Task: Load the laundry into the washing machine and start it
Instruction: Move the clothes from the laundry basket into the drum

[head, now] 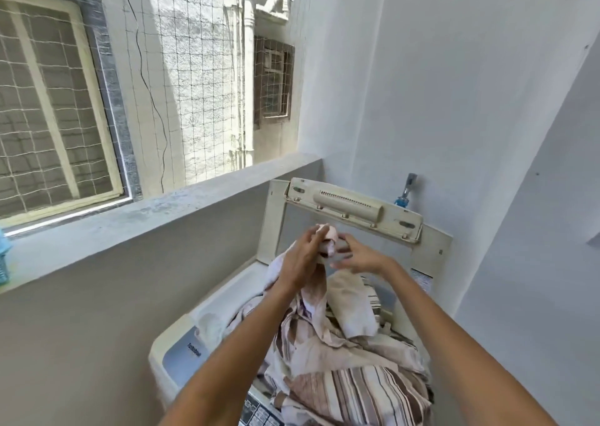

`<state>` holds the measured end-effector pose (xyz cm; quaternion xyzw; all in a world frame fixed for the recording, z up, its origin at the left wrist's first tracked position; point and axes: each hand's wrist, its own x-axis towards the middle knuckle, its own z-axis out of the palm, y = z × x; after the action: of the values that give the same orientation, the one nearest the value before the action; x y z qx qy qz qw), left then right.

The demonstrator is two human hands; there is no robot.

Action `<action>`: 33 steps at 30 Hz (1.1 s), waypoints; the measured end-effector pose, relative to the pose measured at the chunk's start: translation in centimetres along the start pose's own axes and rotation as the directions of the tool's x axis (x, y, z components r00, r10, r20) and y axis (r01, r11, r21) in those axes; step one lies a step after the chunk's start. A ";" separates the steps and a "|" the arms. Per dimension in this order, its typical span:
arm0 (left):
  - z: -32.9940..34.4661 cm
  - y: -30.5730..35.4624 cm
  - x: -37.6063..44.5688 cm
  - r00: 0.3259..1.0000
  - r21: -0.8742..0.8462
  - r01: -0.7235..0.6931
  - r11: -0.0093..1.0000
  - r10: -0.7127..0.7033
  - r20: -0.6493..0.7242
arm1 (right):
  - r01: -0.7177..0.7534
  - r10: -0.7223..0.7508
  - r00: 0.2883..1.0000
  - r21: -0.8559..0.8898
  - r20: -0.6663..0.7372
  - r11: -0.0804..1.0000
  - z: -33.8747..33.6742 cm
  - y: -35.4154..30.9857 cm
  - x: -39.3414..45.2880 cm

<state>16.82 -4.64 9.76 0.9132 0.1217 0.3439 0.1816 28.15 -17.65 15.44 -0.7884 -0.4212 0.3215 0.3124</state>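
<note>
Here both hands point(328, 250) lift striped laundry point(344, 360) above the washing machine point(181, 347)

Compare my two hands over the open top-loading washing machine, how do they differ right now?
The left hand grips the raised end of the pale pink and brown patterned cloth, fingers curled round it; the right hand has looser, spread fingers just touching that end. The left hand sits slightly higher than the right. Both are held above the cream washing machine, close together.

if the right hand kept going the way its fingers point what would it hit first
The right hand points left toward the bunched cloth held up by the left hand, so probably that cloth first; depth between them is hard to judge.
</note>
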 end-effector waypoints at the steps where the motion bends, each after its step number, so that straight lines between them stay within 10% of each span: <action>1: 0.0 0.0 0.1 0.999 -0.024 0.025 0.999 -0.025 -0.026 | -0.075 0.077 0.997 -0.106 0.009 0.992 0.7 2.1 -0.3; 6: -2.4 0.5 2.8 0.969 -0.114 0.065 0.991 -0.090 -0.230 | -0.196 0.190 0.981 -0.238 -0.049 0.951 6.3 7.5 0.2; 15: -0.7 -2.5 -1.7 0.984 0.367 -0.014 0.930 -0.052 0.169 | -0.224 0.123 0.801 -0.102 -0.585 0.969 2.7 3.9 2.1; 24: 0.2 -3.5 -0.5 0.945 0.275 0.294 0.916 -0.321 0.060 | 0.141 -0.041 0.720 0.088 -0.692 0.986 -0.7 -10.3 3.8; 29: -2.7 -4.3 -0.2 0.918 -0.322 0.327 0.888 -0.380 -0.115 | 0.071 -0.008 0.758 0.070 -0.652 0.995 0.0 -10.0 4.9; 33: -3.3 -4.6 0.7 0.957 -0.437 0.289 0.852 -0.258 0.130 | 0.053 -0.043 0.860 0.005 -0.508 0.999 2.6 -7.6 5.2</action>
<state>14.66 0.60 10.50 0.8302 0.1611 0.3026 0.4396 24.92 -9.14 18.38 -0.8315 -0.3405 0.0987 0.4276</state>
